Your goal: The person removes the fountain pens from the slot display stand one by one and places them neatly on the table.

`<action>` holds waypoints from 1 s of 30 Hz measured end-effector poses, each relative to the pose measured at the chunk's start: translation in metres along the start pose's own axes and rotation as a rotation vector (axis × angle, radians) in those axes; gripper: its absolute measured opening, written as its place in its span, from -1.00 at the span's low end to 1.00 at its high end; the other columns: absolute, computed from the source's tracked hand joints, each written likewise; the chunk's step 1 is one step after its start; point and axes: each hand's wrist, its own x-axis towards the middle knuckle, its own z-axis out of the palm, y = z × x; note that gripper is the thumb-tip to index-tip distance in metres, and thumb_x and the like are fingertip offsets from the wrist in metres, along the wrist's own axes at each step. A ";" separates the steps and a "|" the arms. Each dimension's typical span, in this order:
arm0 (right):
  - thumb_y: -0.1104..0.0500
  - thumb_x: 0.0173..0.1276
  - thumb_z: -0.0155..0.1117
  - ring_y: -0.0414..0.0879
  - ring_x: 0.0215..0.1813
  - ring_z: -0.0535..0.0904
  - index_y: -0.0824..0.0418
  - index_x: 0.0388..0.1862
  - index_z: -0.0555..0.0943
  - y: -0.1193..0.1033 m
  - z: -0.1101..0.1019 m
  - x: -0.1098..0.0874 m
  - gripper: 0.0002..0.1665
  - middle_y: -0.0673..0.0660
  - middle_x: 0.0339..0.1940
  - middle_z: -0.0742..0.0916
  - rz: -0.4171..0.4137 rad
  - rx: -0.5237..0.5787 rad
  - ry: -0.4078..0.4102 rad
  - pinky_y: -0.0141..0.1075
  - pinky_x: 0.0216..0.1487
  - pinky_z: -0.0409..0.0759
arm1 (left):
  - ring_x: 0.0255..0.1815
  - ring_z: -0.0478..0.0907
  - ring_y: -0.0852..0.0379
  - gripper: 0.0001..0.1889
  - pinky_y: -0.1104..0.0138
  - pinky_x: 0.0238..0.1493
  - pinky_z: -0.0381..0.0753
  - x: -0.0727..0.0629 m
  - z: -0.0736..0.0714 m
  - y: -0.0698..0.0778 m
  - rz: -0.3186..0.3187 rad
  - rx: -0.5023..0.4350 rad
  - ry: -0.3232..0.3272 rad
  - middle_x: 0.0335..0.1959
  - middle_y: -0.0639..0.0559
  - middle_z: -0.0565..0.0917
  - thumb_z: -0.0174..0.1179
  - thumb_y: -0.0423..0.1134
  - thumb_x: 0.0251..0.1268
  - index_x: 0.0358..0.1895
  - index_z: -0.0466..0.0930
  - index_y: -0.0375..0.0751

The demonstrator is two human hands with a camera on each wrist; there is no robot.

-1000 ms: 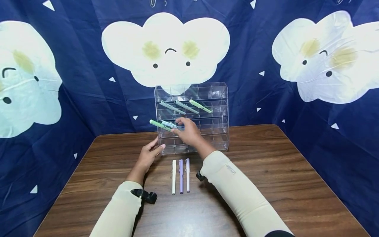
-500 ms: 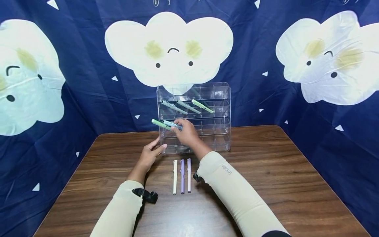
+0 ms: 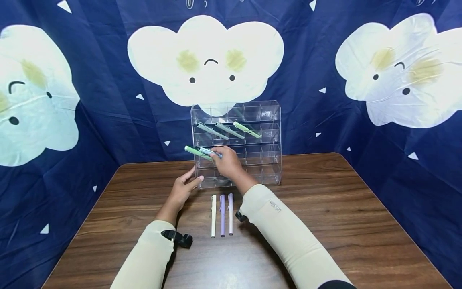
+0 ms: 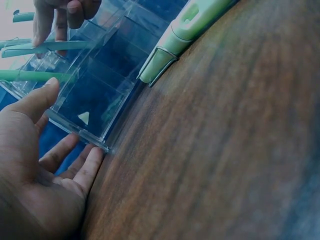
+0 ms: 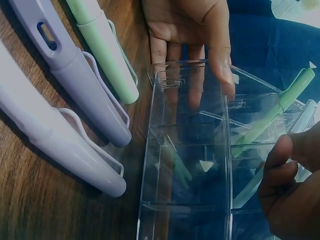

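A clear acrylic pen rack [image 3: 271, 154] with tiered compartments stands at the back of the table. At its lower left corner my left hand [image 3: 180, 192] holds the side, thumb at the front and fingers along the side wall [image 4: 50, 185]. My right hand [image 3: 229, 162] pinches a light blue pen [image 3: 206, 151], which slants in the second tier from the bottom. Beside that pen leans a green pen [image 3: 195, 151], its cap end sticking out left. Two grey-green pens [image 3: 211, 130] [image 3: 229, 129] and a lime pen [image 3: 246, 129] slant in the tier above.
On the brown wooden table [image 3: 325, 224], a cream pen [image 3: 213, 216], a purple pen [image 3: 222, 216] and a pale lilac pen [image 3: 230, 214] lie side by side in front of the rack. Blue cloth [image 3: 306, 128] with cloud prints hangs behind and at both sides.
Over the last second the whole head view has shifted slightly. The right hand's fingers have drawn in closer on the light blue pen; the left hand stays at the rack's corner.
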 end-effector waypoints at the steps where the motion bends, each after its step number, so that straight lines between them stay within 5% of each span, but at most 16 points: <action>1: 0.11 0.70 0.27 0.16 0.32 0.70 0.15 0.34 0.77 0.000 0.000 0.000 -0.63 0.25 0.27 0.78 0.002 0.002 -0.001 0.06 0.34 0.68 | 0.70 0.36 -0.21 -0.24 0.16 0.50 0.62 0.000 0.000 0.000 0.000 -0.003 0.001 0.75 -0.18 0.30 0.34 -0.07 0.62 0.75 0.24 0.10; 10: 0.11 0.68 0.30 0.11 0.24 0.74 0.12 0.23 0.79 0.000 0.002 0.002 -0.71 0.21 0.20 0.81 0.021 -0.025 0.026 0.01 0.25 0.72 | 0.68 0.38 -0.20 -0.25 0.56 0.17 0.65 0.003 0.000 -0.002 0.005 -0.020 0.016 0.73 -0.20 0.33 0.37 -0.10 0.60 0.74 0.27 0.05; 21: 0.11 0.63 0.35 0.08 0.09 0.73 0.15 0.08 0.76 -0.002 -0.006 0.006 -0.81 0.17 0.03 0.83 -0.001 -0.074 0.044 0.01 0.17 0.71 | 0.70 0.36 -0.20 -0.24 0.27 0.44 0.65 0.003 -0.001 -0.002 -0.005 -0.007 0.002 0.75 -0.16 0.29 0.35 -0.07 0.61 0.74 0.24 0.09; 30: 0.10 0.61 0.39 0.03 -0.01 0.73 0.12 0.02 0.73 -0.010 -0.018 0.007 -0.86 0.12 -0.05 0.84 -0.108 -0.147 0.069 -0.02 0.05 0.71 | 0.67 0.40 -0.22 -0.24 0.25 0.41 0.67 0.006 0.000 -0.005 0.006 -0.004 0.006 0.73 -0.21 0.32 0.36 -0.07 0.61 0.74 0.24 0.08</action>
